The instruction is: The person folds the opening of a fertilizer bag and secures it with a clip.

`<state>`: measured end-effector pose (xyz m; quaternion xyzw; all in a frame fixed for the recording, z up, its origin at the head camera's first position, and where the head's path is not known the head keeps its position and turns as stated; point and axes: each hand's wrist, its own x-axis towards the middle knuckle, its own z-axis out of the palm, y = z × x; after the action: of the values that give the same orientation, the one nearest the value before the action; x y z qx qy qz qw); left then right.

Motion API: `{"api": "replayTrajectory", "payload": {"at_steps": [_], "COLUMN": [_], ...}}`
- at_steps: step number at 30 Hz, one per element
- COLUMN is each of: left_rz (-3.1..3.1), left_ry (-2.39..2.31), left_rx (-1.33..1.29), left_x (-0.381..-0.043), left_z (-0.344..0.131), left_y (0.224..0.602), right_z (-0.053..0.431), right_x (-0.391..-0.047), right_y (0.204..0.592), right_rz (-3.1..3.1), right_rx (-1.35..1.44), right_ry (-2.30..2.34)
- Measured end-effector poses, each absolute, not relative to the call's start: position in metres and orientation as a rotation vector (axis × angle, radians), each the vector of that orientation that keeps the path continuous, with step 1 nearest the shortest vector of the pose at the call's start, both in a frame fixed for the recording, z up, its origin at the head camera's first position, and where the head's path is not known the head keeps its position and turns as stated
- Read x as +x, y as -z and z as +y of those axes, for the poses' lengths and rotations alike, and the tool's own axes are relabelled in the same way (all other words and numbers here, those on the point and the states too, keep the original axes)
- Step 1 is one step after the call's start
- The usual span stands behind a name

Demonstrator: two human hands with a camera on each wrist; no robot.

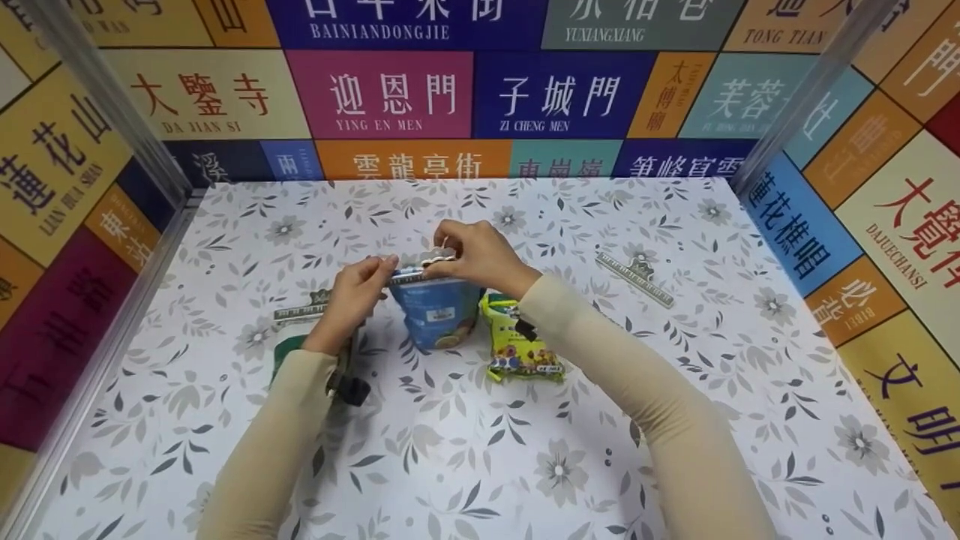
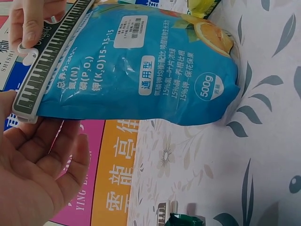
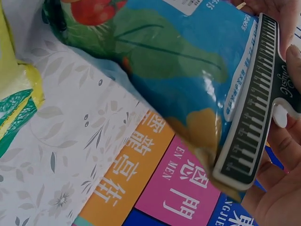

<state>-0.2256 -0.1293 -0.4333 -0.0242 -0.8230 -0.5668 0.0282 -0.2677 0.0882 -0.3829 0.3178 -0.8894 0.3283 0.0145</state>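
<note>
A blue fertilizer bag (image 1: 439,315) marked 500g stands upright on the table, with a piano-key clip (image 2: 51,61) across its top edge. My right hand (image 1: 484,255) pinches the clip's handle, which reads "Music" in the right wrist view. At the clip's other end, my left hand (image 1: 352,296) grips the end between thumb and fingers; in the left wrist view its other fingers curl loosely below. Beside the blue bag, under my right forearm, lies a yellow-green packet (image 1: 517,341). A green bag (image 1: 289,351), mostly hidden by my left arm, has a second clip (image 1: 296,312) at its top.
Another piano-key clip (image 1: 634,279) lies on the right of the table. The flower-patterned tabletop (image 1: 480,465) is bounded by sign-printed walls (image 1: 382,94) at the back and both sides.
</note>
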Motion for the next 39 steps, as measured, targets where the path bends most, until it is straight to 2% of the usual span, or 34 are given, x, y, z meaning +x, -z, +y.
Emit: {"api": "replayTrajectory", "payload": {"at_steps": [11,31,39], "left_rz": [-2.534,-2.536,-2.529], "left_ry": [1.71,1.793,1.854], "left_rx": [-0.214,-0.249,-0.255], "left_x": [-0.222,-0.221,-0.22], "left_z": [-0.133,-0.137,-0.14], "left_y": [0.434,0.439,0.441], "right_z": [0.11,0.15,0.156], "right_x": [-0.272,-0.271,-0.273], "right_y": [0.388,0.417,0.43], "right_rz": [-2.812,-2.728,-2.635], "right_rx": [0.889,0.832,0.814], "right_ry": [-1.13,-1.482,-1.832]}}
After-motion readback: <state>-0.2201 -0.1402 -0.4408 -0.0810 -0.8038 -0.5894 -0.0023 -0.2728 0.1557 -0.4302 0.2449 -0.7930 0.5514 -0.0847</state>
